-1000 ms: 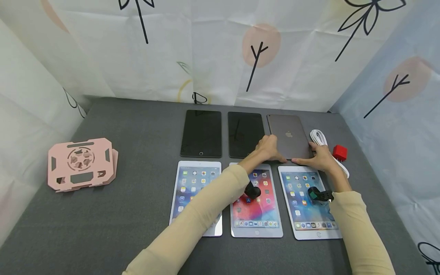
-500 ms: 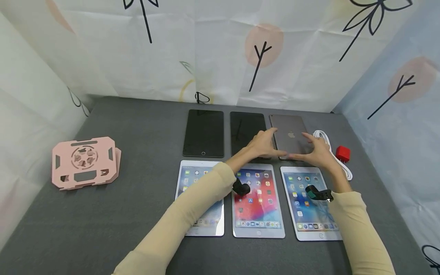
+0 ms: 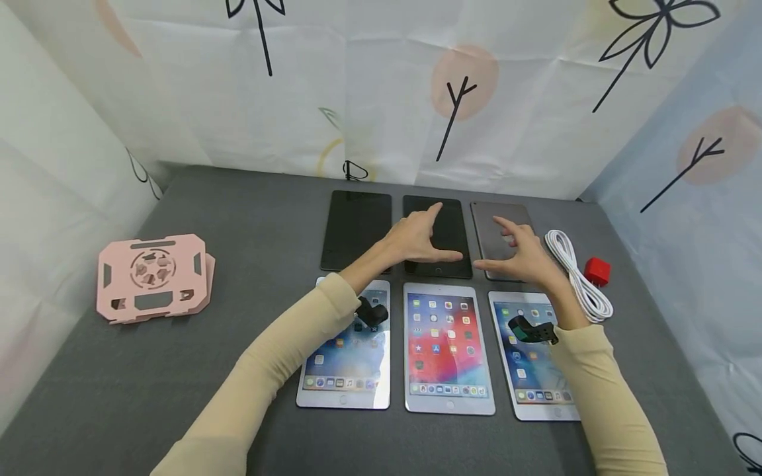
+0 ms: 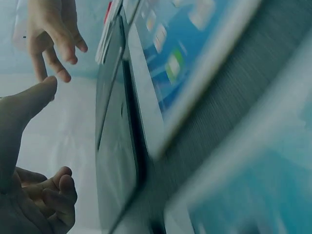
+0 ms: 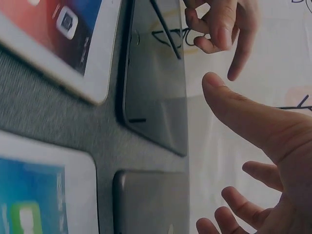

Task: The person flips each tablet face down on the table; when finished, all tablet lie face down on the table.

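Note:
My left hand (image 3: 413,237) hovers over the middle dark-screened tablet (image 3: 448,231) in the back row, thumb and index finger spread wide. Over the grey tablet (image 3: 485,231), which lies back side up, is my right hand (image 3: 524,258), its thumb pointing left. Nothing is between the fingers of either hand. Both wrist views show the hands above the tablets, the left thumb (image 4: 31,100) and right thumb (image 5: 243,109) stretched out. A second dark-screened tablet (image 3: 357,225) lies at the back left, partly behind the left hand.
Three white tablets with lit screens form the front row: left (image 3: 351,383), middle (image 3: 449,344) and right (image 3: 526,357); sleeves cover parts of the outer two. A coiled white cable (image 3: 574,271) and red charger plug (image 3: 597,271) lie at right. Pink slotted plates (image 3: 151,277) lie far left.
Both hands have come up from the front edge of the grey tablet. The left hand has moved left over the middle dark tablet; the right has shifted slightly left. The tablets have stayed in place.

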The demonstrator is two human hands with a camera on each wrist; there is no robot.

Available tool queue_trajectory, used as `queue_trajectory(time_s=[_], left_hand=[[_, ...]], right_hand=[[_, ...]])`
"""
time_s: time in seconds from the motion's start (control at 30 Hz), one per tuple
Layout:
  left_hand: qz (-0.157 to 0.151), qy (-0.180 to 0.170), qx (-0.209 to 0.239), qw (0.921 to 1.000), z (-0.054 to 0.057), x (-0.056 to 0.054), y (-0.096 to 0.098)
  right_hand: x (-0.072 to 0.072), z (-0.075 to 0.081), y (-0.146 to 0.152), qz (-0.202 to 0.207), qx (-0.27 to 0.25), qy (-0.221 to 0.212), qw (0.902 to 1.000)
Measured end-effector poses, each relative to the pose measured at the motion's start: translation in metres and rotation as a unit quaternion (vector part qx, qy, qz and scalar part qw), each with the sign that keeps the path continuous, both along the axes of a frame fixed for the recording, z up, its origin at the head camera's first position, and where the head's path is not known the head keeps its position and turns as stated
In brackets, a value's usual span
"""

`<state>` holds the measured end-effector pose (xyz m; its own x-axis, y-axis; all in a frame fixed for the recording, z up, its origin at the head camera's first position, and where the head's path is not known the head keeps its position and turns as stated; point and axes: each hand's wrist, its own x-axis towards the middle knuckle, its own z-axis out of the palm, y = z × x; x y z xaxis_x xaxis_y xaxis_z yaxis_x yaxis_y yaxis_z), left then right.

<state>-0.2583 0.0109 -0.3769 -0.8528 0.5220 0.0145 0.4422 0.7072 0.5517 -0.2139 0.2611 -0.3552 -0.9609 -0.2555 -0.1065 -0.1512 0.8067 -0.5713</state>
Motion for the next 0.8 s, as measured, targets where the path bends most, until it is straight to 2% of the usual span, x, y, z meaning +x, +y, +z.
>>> queue_trajectory(time_s=[0.2, 0.37, 0.53, 0.8], left_hand=[[0.013, 0.006, -0.051, 0.9986, -0.006, 0.001, -0.030], [0.018, -0.001, -0.080, 0.9966, -0.015, 0.003, -0.044], [0.031, -0.010, -0.104, 0.9941, -0.022, 0.005, -0.048], [0.038, 0.021, -0.171, 0.9844, -0.032, 0.004, -0.042]], right_hand=[[-0.002, -0.003, -0.016, 0.005, -0.009, -0.008, 0.9999], [-0.006, -0.012, -0.025, 0.010, -0.012, -0.022, 0.9996], [-0.011, -0.022, -0.030, 0.017, -0.011, -0.045, 0.9988], [-0.015, -0.033, -0.034, 0.011, 0.018, -0.079, 0.9966]])
